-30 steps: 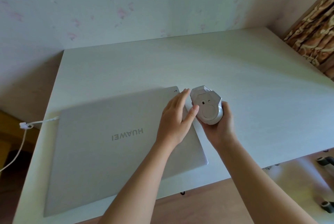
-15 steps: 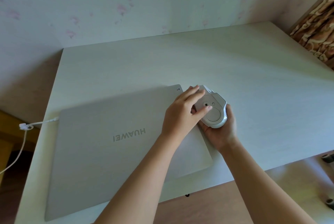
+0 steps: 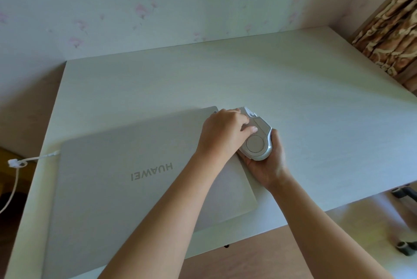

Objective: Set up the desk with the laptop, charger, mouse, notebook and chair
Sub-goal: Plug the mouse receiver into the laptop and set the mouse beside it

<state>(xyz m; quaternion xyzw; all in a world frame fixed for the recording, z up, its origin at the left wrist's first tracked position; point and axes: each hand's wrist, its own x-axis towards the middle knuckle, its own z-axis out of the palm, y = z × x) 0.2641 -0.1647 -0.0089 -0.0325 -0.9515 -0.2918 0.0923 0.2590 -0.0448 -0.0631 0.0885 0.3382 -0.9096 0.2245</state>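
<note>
A closed silver laptop lies on the pale desk, its lid logo facing away from me. A white charger cable runs from its left edge off the desk. My right hand cradles a white and grey mouse from below, underside up, just above the laptop's far right corner. My left hand rests over the mouse's left side, fingertips pressing on its underside. Part of the mouse is hidden beneath my left hand.
A floral-papered wall backs the desk. A brown patterned curtain hangs at the right. Dark chair castors show on the floor beyond the desk's right front edge. The desk's right half is bare wood.
The mouse has tilted lower and flatter in my right hand. My left hand has closed over its left side, fingers now on the underside instead of only the thumb touching it.
</note>
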